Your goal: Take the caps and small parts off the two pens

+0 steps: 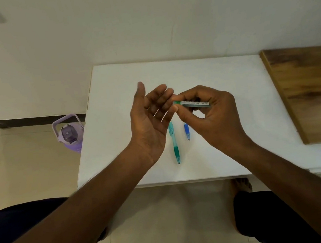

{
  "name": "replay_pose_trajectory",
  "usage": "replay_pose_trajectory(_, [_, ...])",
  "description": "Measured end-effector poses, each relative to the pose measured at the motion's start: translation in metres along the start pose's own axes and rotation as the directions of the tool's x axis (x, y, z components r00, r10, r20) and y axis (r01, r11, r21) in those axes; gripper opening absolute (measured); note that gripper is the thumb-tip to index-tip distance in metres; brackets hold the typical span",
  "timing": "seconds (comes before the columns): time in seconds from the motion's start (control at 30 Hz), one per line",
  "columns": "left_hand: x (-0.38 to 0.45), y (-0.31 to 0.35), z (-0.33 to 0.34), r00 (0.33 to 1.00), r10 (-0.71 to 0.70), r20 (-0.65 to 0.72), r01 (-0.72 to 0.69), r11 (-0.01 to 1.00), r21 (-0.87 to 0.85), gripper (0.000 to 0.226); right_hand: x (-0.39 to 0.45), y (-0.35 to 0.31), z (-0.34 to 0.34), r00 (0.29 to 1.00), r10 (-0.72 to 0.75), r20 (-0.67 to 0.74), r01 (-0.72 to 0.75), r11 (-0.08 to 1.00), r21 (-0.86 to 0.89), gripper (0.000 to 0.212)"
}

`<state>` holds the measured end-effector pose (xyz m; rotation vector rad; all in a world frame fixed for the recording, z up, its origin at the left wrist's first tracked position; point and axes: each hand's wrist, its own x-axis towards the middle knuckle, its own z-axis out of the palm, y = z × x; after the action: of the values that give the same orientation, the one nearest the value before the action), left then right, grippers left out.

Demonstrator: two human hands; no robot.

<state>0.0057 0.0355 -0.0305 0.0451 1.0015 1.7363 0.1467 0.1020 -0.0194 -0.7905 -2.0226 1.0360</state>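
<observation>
1. Progress: lead case (192,103) is off the table (221,76) and pinched in the right hand (213,114), fingers and thumb curled round its labelled body. Whether its cap is open cannot be told.
2. Left hand (151,120) is held palm-up with fingers relaxed and apart, holding nothing; its fingertips sit just beside the green end of the case, which points toward that palm.
3. Judgement: work appears to be at an early stage, with leads about to be tipped into the open palm. No lead is visible on the palm.
4. Green pencil (174,143) lies untouched on the table below and between the hands, tip toward the near edge. Blue pencil (186,131) lies just beside it, partly hidden under the right hand.
5. Remaining, as judged: neither pencil has been picked up, so any loading is not yet done.
</observation>
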Motion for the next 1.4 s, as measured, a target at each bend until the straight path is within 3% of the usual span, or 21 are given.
replay_pose_trajectory(0.13, [-0.008,-0.007,-0.004,0.988,0.090,-0.127,-0.051,0.958,0.281,0.030,0.003,0.004,-0.004,0.999,0.020,-0.044,-0.021,1.000,-0.010,0.014])
replay_pose_trajectory(0.23, [-0.014,-0.011,-0.002,0.994,0.093,-0.054,-0.066,0.926,0.373,0.036,0.006,0.005,-0.007,0.998,-0.001,-0.069,0.000,1.000,-0.017,0.014])
replay_pose_trajectory(0.33, [-0.018,-0.014,0.000,0.995,0.101,0.021,-0.101,0.914,0.393,0.037,0.008,0.004,-0.008,0.997,-0.016,-0.075,0.015,1.000,-0.018,0.015])
replay_pose_trajectory(0.57, [-0.015,-0.011,0.001,0.989,0.144,0.037,-0.148,0.915,0.375,0.016,0.006,0.003,-0.007,0.996,-0.035,-0.086,0.035,0.999,-0.002,0.016])
replay_pose_trajectory(0.73, [-0.014,-0.012,0.001,0.974,0.225,0.032,-0.218,0.883,0.416,0.019,0.003,0.002,0.003,0.991,0.031,-0.127,-0.016,0.993,0.119,0.016])
replay_pose_trajectory(0.8, [-0.012,-0.009,-0.001,0.951,0.307,0.042,-0.282,0.802,0.527,0.017,0.001,0.000,0.008,0.984,0.107,-0.145,-0.073,0.973,0.220,0.018])
replay_pose_trajectory(0.93, [-0.007,0.002,-0.006,0.882,0.456,0.117,-0.380,0.541,0.751,0.026,-0.001,0.001,0.018,0.954,0.273,-0.127,-0.200,0.890,0.409,0.023])
replay_pose_trajectory(1.03, [-0.004,0.010,-0.007,0.871,0.468,0.151,-0.382,0.449,0.808,0.026,-0.003,0.006,0.025,0.906,0.416,-0.075,-0.330,0.808,0.488,0.021])
replay_pose_trajectory(1.2, [-0.001,0.019,-0.010,0.825,0.506,0.253,-0.415,0.237,0.878,0.024,-0.002,0.013,0.024,0.871,0.492,0.018,-0.434,0.750,0.499,0.013])
replay_pose_trajectory(1.4, [-0.003,0.029,-0.009,0.760,0.459,0.459,-0.538,0.049,0.842,0.012,-0.002,0.016,0.024,0.859,0.507,0.067,-0.477,0.748,0.461,0.010])
